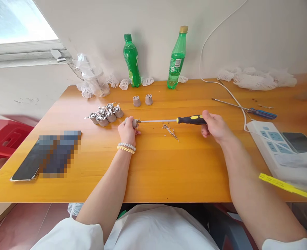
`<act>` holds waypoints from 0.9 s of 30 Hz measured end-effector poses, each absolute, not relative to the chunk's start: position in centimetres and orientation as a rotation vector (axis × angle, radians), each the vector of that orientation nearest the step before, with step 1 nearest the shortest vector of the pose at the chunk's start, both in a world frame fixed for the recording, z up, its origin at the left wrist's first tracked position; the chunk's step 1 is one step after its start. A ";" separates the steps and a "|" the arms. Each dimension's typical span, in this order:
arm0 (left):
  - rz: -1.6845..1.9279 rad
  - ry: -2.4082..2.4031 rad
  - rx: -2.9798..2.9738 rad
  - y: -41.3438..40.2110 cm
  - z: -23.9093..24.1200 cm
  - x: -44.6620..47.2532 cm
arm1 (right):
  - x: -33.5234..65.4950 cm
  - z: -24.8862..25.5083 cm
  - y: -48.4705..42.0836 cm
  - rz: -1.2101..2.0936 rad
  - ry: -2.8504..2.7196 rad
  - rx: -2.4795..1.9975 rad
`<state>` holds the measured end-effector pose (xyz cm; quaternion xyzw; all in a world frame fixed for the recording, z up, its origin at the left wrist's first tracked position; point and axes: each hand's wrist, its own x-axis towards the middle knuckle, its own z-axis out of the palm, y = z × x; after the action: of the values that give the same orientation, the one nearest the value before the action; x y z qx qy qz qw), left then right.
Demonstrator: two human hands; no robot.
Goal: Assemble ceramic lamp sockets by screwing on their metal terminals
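Observation:
My left hand (127, 131) is closed around a small grey-brown cylindrical fitting (135, 123), its metal end turned to the right. In my right hand (215, 125) is the black and yellow handle of a screwdriver (191, 119). The screwdriver's shaft lies level, and its tip meets the metal end of the fitting. Below the shaft, small screws and a metal strip (171, 132) lie on the table. A cluster of similar fittings with metal strips (106, 114) stands left of my left hand. Two fittings without strips (143, 100) stand farther back.
Two green bottles (132, 62) stand by the wall among white foam nets (265, 79). A blue-handled screwdriver (259, 112), a white cable and a power strip (270, 142) are on the right. A phone (27, 161) lies on the left beside a blurred patch.

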<state>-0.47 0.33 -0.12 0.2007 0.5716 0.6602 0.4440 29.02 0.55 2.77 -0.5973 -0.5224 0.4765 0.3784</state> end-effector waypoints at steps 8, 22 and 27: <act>1.626 1.399 0.468 0.4 0.0 -0.7 | 28.6 3.0 0.7 1.529 -1.192 -1.191; 1.627 1.399 0.474 0.4 0.0 -0.8 | 28.6 2.9 0.7 1.521 -1.230 -1.206; 1.620 1.406 0.485 0.2 0.1 -0.8 | 28.6 2.9 0.3 1.373 -1.298 -1.282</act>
<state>-0.79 0.23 0.09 0.1965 0.5696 0.6563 0.4541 28.58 0.35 2.87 -0.5104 -0.5171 0.5469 0.4161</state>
